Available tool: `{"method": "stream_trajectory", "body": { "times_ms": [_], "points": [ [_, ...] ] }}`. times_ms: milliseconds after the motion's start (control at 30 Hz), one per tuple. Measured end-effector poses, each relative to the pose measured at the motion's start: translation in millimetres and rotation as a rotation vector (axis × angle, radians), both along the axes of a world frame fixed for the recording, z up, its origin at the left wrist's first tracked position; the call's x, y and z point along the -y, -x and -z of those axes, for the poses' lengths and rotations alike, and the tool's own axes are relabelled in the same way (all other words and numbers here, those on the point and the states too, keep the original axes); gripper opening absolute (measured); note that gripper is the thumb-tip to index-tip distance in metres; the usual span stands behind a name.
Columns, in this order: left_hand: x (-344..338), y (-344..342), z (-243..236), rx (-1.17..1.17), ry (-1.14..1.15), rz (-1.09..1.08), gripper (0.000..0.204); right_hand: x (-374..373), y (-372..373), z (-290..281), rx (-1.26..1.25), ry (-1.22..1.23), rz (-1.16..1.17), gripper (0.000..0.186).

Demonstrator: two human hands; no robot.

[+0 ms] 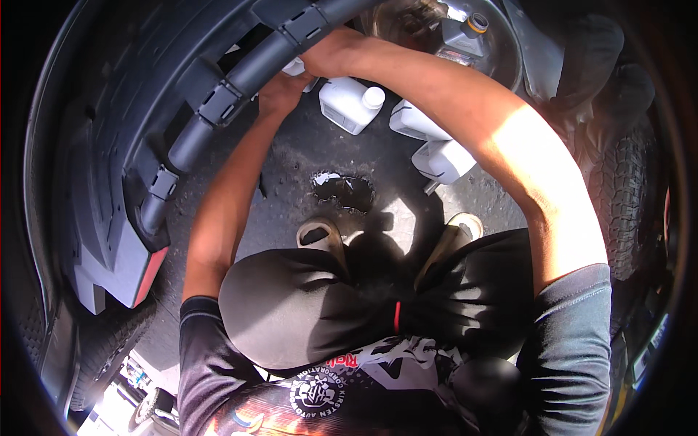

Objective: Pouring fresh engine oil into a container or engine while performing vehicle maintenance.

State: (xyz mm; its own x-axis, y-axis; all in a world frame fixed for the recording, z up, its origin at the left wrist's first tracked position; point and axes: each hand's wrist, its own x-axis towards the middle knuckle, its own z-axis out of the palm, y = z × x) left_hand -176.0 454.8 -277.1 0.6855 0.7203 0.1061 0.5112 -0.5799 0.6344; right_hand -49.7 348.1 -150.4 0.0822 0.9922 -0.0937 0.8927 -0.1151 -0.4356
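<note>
Both my arms reach forward to the far edge of a large dark grey plastic vehicle bumper (193,142). My left hand (280,93) is closed around a white plastic container (294,67), of which only a small part shows. My right hand (329,54) meets it from the other side, close against the bumper's ribbed edge. Its fingers are hidden there, so their grip cannot be made out. Just right of my hands, a white jug (347,105) with a white cap lies tilted on the dark ground.
Two more white jugs, one (414,120) behind the other (445,161), lie below my right forearm. A grey bottle (465,40) with an orange-ringed neck sits in a shiny basin (509,43). A dark, wet puddle (342,191) lies before my shoes. A tyre (622,196) stands at right.
</note>
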Motion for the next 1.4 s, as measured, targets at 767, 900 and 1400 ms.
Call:
{"method": "stream_trajectory", "body": {
  "times_ms": [767, 900, 1400],
  "points": [
    [-9, 2, 7, 0.056, -0.014, 0.082, 0.076, -20, 0, 13, -0.257, -0.386, -0.050, 0.026],
    [-8, 3, 11, 0.051, -0.068, 0.084, 0.079, -22, 5, 26, -0.066, -0.507, -0.050, 0.028],
    [-4, -8, 6, -0.066, -0.008, 0.065, 0.074, -28, 0, 26, -0.136, -0.723, -0.039, 0.017]
  ]
}}
